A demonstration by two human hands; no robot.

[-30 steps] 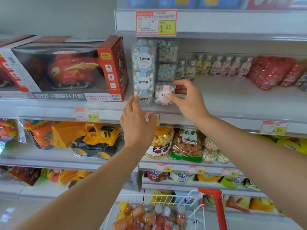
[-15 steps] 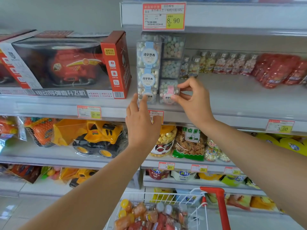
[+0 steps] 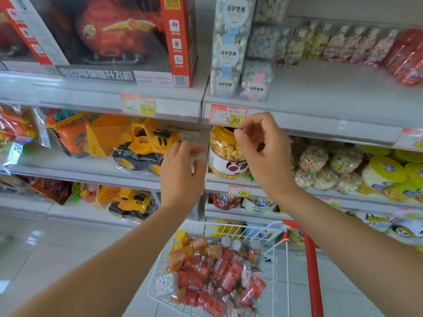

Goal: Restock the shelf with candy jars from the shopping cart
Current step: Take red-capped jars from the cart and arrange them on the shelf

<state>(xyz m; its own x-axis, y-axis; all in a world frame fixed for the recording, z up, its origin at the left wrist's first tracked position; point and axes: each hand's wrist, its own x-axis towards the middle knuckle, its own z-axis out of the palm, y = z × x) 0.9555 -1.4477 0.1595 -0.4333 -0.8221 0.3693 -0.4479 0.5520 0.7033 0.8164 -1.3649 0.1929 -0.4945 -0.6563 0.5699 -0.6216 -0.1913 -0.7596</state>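
Observation:
A clear candy jar with a pink label (image 3: 256, 81) stands on the white shelf (image 3: 320, 97), beside a stack of blue-labelled candy jars (image 3: 229, 51). My right hand (image 3: 263, 152) hangs below the shelf edge, fingers loosely curled and holding nothing. My left hand (image 3: 180, 172) is lower, fingers relaxed, also free of any object. Below, the white wire shopping cart (image 3: 277, 248) holds several red and orange candy jars (image 3: 212, 271) and one clear jar of pastel candies (image 3: 166, 285).
A red toy helicopter box (image 3: 109, 40) stands left of the jars. Small bottles (image 3: 332, 44) and red packs (image 3: 409, 58) line the shelf's back right. Yellow toy trucks (image 3: 142, 145) and a snack jar (image 3: 225, 154) fill the shelf below. The cart's red handle (image 3: 312, 271) rises at right.
My right hand let go of the pink-labelled jar, which now stands on the shelf. Both hands dropped below the shelf edge, and the view tilted down toward the cart.

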